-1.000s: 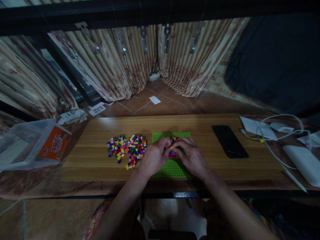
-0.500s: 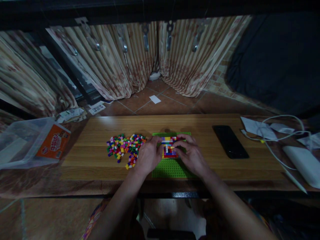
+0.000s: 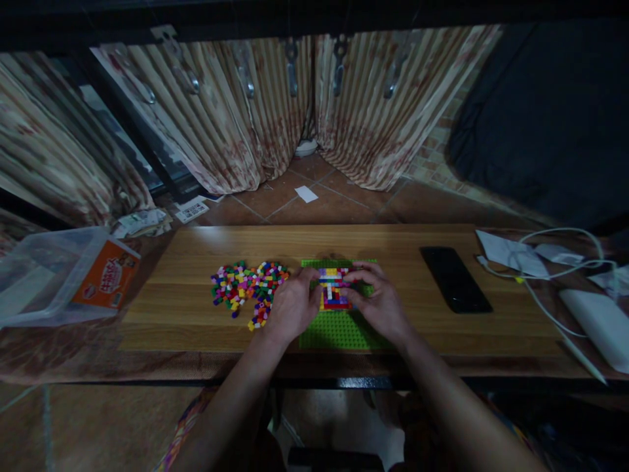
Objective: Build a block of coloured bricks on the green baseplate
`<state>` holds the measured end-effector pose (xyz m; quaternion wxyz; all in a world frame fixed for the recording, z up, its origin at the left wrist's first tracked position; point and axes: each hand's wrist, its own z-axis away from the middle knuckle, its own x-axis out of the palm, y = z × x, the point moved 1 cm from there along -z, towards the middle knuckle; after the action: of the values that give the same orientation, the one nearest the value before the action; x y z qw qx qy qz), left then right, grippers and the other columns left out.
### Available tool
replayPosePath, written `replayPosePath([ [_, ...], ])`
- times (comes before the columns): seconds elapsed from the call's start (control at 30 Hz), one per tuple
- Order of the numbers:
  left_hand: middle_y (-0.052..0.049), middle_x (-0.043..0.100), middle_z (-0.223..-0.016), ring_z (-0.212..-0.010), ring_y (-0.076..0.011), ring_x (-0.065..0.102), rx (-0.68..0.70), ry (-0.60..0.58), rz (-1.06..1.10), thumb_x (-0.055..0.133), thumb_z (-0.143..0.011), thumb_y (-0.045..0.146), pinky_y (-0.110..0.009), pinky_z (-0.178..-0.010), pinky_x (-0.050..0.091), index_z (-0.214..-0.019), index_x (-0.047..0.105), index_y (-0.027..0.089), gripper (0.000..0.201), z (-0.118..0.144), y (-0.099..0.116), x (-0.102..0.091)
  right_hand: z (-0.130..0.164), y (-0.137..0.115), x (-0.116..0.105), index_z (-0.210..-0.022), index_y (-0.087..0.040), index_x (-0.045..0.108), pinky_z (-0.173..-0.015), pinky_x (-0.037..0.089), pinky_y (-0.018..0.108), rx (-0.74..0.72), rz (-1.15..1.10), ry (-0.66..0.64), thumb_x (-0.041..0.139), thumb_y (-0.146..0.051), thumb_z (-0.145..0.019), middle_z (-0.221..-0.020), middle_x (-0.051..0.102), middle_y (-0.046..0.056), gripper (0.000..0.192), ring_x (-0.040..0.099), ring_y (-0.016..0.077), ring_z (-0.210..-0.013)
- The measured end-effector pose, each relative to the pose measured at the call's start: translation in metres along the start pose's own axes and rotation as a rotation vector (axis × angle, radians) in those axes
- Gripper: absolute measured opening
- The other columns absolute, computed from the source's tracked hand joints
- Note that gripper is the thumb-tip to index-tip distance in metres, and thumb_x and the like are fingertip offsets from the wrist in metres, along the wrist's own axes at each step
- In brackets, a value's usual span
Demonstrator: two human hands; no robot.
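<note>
A green studded baseplate (image 3: 339,331) lies on the wooden table (image 3: 196,255) in front of me. A small patch of multicoloured bricks (image 3: 333,288) is built on its far half. My left hand (image 3: 292,307) rests on the plate's left edge, fingertips touching the left side of the patch. My right hand (image 3: 381,303) lies on the plate's right part, fingers curled against the patch's right side. Whether either hand pinches a loose brick is hidden. A heap of loose coloured bricks (image 3: 248,288) lies just left of my left hand.
A black phone (image 3: 455,278) lies right of the plate. White cables (image 3: 550,269), papers and a white device (image 3: 597,324) crowd the right end. A clear plastic tub with an orange label (image 3: 63,275) sits at the left. Curtains hang beyond the table.
Both hands have drawn apart from over the built patch to its sides, uncovering the coloured bricks. The view has shifted slightly.
</note>
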<state>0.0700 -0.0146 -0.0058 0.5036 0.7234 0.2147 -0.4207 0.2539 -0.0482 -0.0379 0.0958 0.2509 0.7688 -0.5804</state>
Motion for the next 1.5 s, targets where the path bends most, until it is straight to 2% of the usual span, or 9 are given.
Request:
replayPosePath([
  [0.3,-0.007,0.067,-0.099,-0.075,-0.0166,0.063,0.011,-0.005,-0.009,0.053,-0.087,0.019,-0.029,-0.071,0.05,-0.103,0.06,0.017,0.017,0.0,-0.001,0.0,0.001,0.0,0.007,-0.102,-0.025,0.066,-0.103,0.041,0.046,0.06,0.034,0.002,0.066,-0.036,-0.079,-0.122,0.054,0.008,0.025,0.052,0.0253,-0.118],
  [0.53,-0.006,0.067,-0.095,-0.072,-0.0155,0.061,0.025,0.0,0.012,0.054,-0.086,0.018,-0.028,-0.07,0.048,-0.1,0.061,0.017,0.016,0.001,-0.002,-0.002,0.001,0.002,0.009,-0.107,-0.025,0.064,-0.101,0.041,0.046,0.075,0.02,0.007,0.065,-0.037,-0.08,-0.117,0.056,0.008,0.029,0.054,0.0247,-0.113],
  [0.63,-0.004,0.065,-0.091,-0.073,-0.0144,0.06,0.084,0.01,0.064,0.053,-0.087,0.018,-0.026,-0.068,0.046,-0.094,0.064,0.019,0.013,0.001,0.0,-0.004,0.001,0.002,0.008,-0.104,-0.026,0.066,-0.102,0.041,0.045,0.039,0.011,0.017,0.065,-0.035,-0.081,-0.119,0.055,0.007,0.024,0.053,0.0242,-0.116],
  [0.8,-0.003,0.062,-0.089,-0.075,-0.0134,0.059,0.17,-0.019,0.133,0.052,-0.089,0.018,-0.024,-0.069,0.046,-0.085,0.066,0.019,0.015,0.0,0.003,-0.001,0.003,0.0,0.006,-0.086,-0.026,0.071,-0.102,0.041,0.045,-0.052,0.041,0.027,0.065,-0.035,-0.083,-0.123,0.054,0.007,0.012,0.053,0.0246,-0.116],
  [1.03,-0.004,0.062,-0.091,-0.077,-0.0139,0.06,0.169,-0.036,0.116,0.051,-0.089,0.017,-0.025,-0.071,0.047,-0.088,0.067,0.019,0.017,0.001,0.004,0.001,0.005,-0.007,0.004,-0.088,-0.027,0.071,-0.1,0.042,0.048,-0.253,0.279,-0.046,0.059,-0.031,-0.088,-0.129,0.055,0.006,0.012,0.051,0.0269,-0.118],
  [1.3,-0.004,0.062,-0.095,-0.083,-0.0148,0.062,0.188,-0.034,0.117,0.051,-0.089,0.017,-0.028,-0.08,0.051,-0.092,0.067,0.021,0.017,0.001,0.003,0.002,0.005,-0.008,0.005,-0.088,-0.025,0.067,-0.099,0.044,0.05,-0.271,0.333,-0.064,0.055,-0.027,-0.09,-0.127,0.058,0.007,0.013,0.052,0.0279,-0.115],
  [1.5,-0.005,0.058,-0.111,-0.1,-0.0171,0.061,0.232,-0.011,0.118,0.056,-0.085,0.016,-0.033,-0.094,0.05,-0.1,0.069,0.024,0.021,0.003,0.007,0.008,0.003,-0.005,-0.001,-0.087,-0.024,0.066,-0.099,0.043,0.051,-0.287,0.385,-0.09,0.054,-0.026,-0.09,-0.126,0.057,0.008,0.013,0.051,0.028,-0.115],
])
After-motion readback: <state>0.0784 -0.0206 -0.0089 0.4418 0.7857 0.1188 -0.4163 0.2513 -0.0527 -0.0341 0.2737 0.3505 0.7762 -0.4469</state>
